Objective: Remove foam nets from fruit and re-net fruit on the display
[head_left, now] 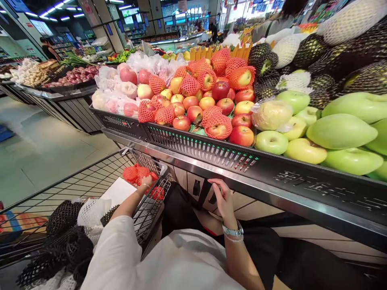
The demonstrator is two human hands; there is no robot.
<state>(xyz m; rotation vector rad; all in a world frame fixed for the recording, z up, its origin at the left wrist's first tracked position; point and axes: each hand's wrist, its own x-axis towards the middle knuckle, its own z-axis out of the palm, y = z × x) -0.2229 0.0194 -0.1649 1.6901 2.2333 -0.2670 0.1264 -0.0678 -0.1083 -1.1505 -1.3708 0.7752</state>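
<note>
My left hand [147, 182] reaches down into the metal shopping cart [90, 174], its fingers closed on red foam fruit nets [132, 173] in the corner by the stand. Part of the fingers is hidden among the nets. In front of the display's metal edge, my right hand [223, 195] hangs in the air with fingers loosely bent and apart, holding nothing. Above it, red and yellow apples [192, 114] fill a black crate [193, 141], several wrapped in red foam nets [217, 125]. A white board or box [118, 191] lies in the cart beside the left forearm.
Black foam nets [65, 245] and white ones [89, 213] are piled in the cart's near part. Green apples [271, 142] and large green fruit [341, 131] lie to the right. Bagged fruit [113, 90] is at the left, with an onion stand [74, 77] beyond the aisle.
</note>
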